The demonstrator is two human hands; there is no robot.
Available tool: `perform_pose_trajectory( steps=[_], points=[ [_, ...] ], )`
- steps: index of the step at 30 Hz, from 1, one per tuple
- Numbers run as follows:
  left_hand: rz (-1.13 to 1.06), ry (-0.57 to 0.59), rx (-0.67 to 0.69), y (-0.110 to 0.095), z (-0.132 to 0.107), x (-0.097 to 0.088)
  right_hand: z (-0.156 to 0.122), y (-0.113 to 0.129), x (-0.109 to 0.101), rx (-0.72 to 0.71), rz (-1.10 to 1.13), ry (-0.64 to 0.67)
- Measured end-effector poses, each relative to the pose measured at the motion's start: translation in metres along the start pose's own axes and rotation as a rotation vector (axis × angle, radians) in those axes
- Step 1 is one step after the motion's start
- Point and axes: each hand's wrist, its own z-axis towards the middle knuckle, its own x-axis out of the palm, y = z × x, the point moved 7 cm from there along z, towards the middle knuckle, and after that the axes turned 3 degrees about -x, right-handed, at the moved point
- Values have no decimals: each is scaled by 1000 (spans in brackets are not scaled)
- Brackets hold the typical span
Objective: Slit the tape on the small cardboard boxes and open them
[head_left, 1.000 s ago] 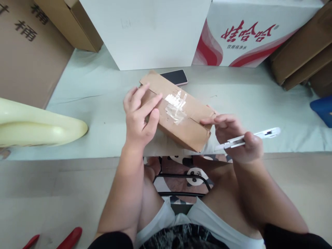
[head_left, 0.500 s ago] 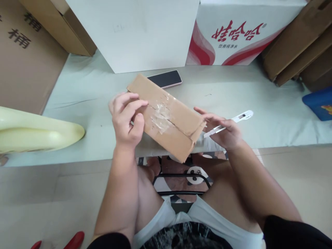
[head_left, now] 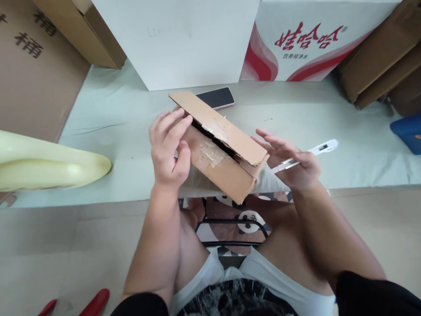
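A small cardboard box (head_left: 226, 169) is tilted over the near edge of the table, its far top flap lifted and a dark slit showing along the seam. Torn clear tape clings to both sides of that seam. My left hand (head_left: 171, 147) grips the box's left end, fingertips at the raised flap and thumb on the near side. Beside the right end is my right hand (head_left: 289, 160), fingers stretched out, with a white utility knife (head_left: 324, 147) held under the thumb across the palm. The knife's blade end points toward the box.
Behind the box lies a dark-faced phone (head_left: 217, 97). A large white box (head_left: 197, 48) and a red-and-white carton (head_left: 296, 48) stand at the back. Brown cartons (head_left: 378, 52) are at right, near a blue object (head_left: 408, 134). A pale yellow object (head_left: 55, 162) lies left.
The box's far flap has risen and the seam has parted, opening a dark gap. Both hands and the box appear slightly further right in view. The knife stays in my right hand.
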Motion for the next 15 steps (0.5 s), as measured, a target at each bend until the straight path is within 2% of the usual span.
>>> perform_pose_trajectory(
  steps=[3,7,11,15],
  points=[
    [-3,23,-14,0,1,3,-5,12,15,-42,-119,80],
    [20,23,-22,0,1,4,-10,16,30,-8,-229,183],
    [45,70,-21,-2,1,7,-10,19,30,-64,-244,200],
    [65,64,49,-8,2,8,-10,20,28,-112,-279,187]
  ],
)
